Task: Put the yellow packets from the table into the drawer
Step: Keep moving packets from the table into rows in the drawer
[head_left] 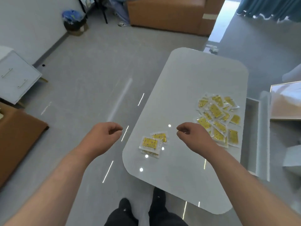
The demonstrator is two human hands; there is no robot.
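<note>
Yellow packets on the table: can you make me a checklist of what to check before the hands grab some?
1. Left hand empty: ok, its curled fingers hold nothing.
2. Right hand empty: ok, nothing in it.
3. Small stack of packets easy to reach: ok, it lies between the two hands near the table edge.
4. Big pile of packets still to move: ok, it lies on the white table, partly behind the right hand.
5. Drawer open: ok, it looks pulled out beside the table's right edge.
6. Drawer has room: cannot tell, the inside is barely seen.
</note>
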